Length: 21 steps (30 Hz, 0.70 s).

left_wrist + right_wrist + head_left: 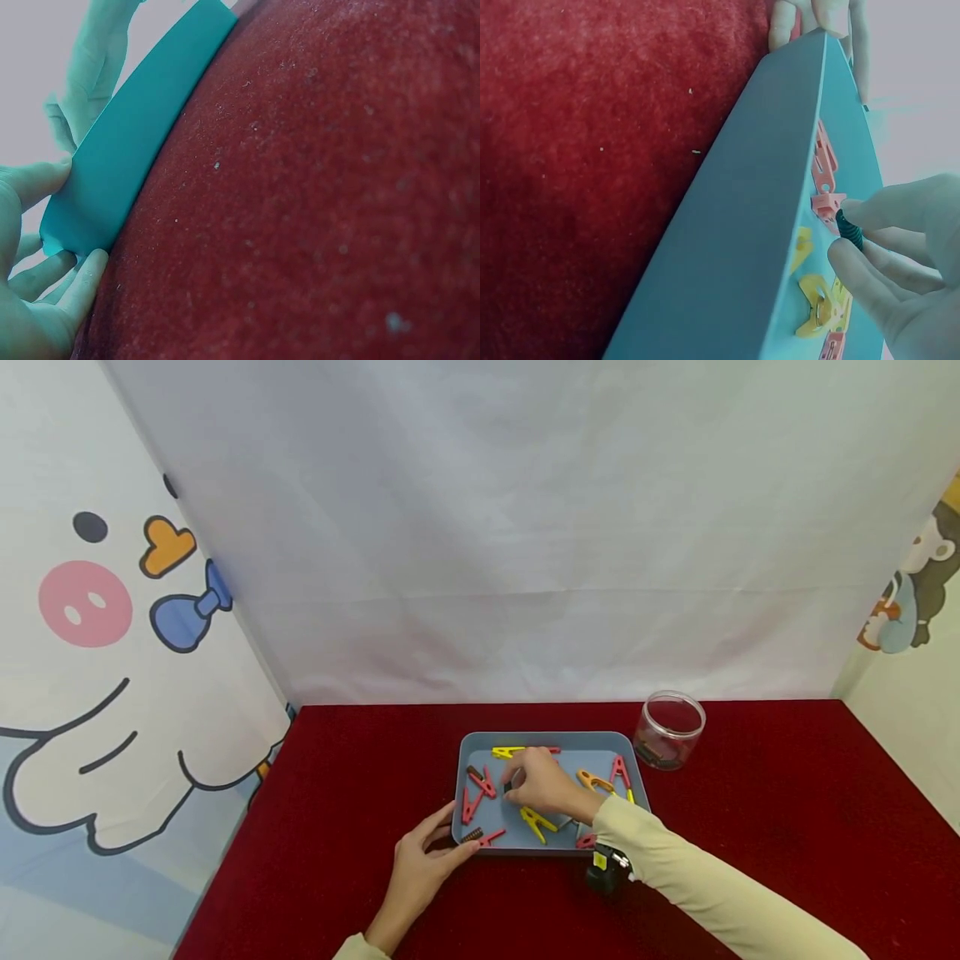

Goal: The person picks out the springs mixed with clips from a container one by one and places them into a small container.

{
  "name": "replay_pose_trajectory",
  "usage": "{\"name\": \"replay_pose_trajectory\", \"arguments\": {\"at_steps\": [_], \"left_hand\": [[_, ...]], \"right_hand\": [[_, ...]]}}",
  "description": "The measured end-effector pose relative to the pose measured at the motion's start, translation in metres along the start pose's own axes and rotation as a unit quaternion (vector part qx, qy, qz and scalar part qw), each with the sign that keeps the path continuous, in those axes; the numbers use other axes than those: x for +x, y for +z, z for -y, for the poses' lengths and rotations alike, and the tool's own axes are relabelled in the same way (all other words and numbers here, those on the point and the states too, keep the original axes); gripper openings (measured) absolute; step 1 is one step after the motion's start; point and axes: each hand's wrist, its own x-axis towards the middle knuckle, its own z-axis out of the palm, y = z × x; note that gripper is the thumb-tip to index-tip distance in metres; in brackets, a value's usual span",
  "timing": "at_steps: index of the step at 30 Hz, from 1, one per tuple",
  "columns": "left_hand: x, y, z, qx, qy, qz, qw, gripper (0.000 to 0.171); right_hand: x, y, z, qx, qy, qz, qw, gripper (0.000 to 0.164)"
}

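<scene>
A shallow grey-blue tray (547,737) stands on the red cloth with several clothespins in it, among them a yellow clothespin (537,823) and a red clothespin (471,806). My left hand (422,864) holds the tray's near left corner, thumb at the near rim and fingers along the left side. Over the tray, my right hand (542,783) pinches a small dark ribbed cylinder (849,229) between thumb and fingertips. Similar dark ribbed pieces lie at the left, one ribbed piece (472,835) by the near left corner.
A clear round jar (670,727) with dark pieces at its bottom stands behind the tray's right end. An orange clothespin (595,781) lies in the tray's right half. Red cloth (360,760) covers the table, with a white curtain (525,568) hanging behind it.
</scene>
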Motion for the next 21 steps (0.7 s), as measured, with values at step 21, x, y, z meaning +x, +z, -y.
{"name": "replay_pose_trajectory", "arguments": {"at_steps": [21], "left_hand": [[-0.002, 0.001, -0.002, 0.008, 0.0, -0.008, 0.9999, 0.066]], "right_hand": [[-0.014, -0.015, -0.006, 0.036, -0.016, -0.019, 0.999, 0.015]]}}
